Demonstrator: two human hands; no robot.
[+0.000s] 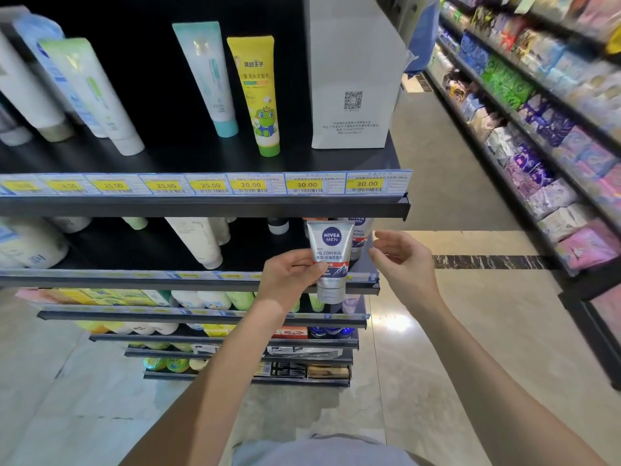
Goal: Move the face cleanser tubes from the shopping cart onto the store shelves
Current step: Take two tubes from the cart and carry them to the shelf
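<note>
- Grips the face cleanser tube (331,260) in the left hand (290,279), thumb across the label, other fingers curled behind; centre of frame.
- Holds the right hand (401,264) just right of the tube and apart from it, fingers loosely half-curled, with nothing in it.
- Carries the tube upright, cap down and crimp up, in front of the lip of the second shelf (134,275) at its right end; not resting on the board yet.
- Reads as the placing step: one tube out of the cart, not yet set down.
- Next move probably calls for pushing the tube forward over the lip and under the top shelf (369,156), then standing it cap-down beside the matching tube (362,235) just behind; could tip on release, so the free hand may need to steady it.
- Reaches with both forearms up from the bottom edge, converging toward mid-frame; left from lower left, right from lower right.
- Shows price tags (250,185) along the top shelf edge, a yellow frog tube (257,95) and a white paper bag (353,79) above.
- Shows no shopping cart anywhere in frame.
- Shows an aisle shelf (537,136) of packaged goods down the right side, blurred.
</note>
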